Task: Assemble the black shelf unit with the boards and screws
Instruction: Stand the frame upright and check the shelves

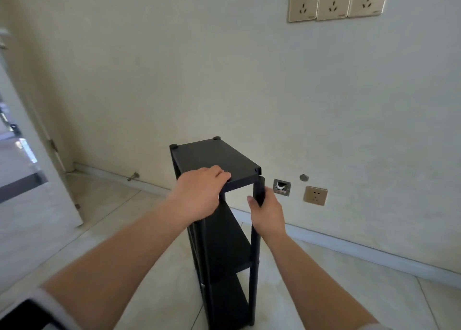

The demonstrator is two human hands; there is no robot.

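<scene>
The black shelf unit [224,242] stands upright on the tiled floor in front of me, with a top board [214,157] and two lower boards between black posts. My left hand [199,192] lies over the near left corner of the top board, fingers curled over its front edge. My right hand [268,209] grips the near right post [255,254] just under the top board. Round caps show on the two far corners of the top board. No loose boards or screws are in view.
A cream wall [224,80] stands just behind the unit, with three sockets [336,1] high up, one low socket [315,195] and an open wall box [282,187] near my right hand. An open white door [37,167] is at the left. Pale floor tiles [112,217] surround the unit.
</scene>
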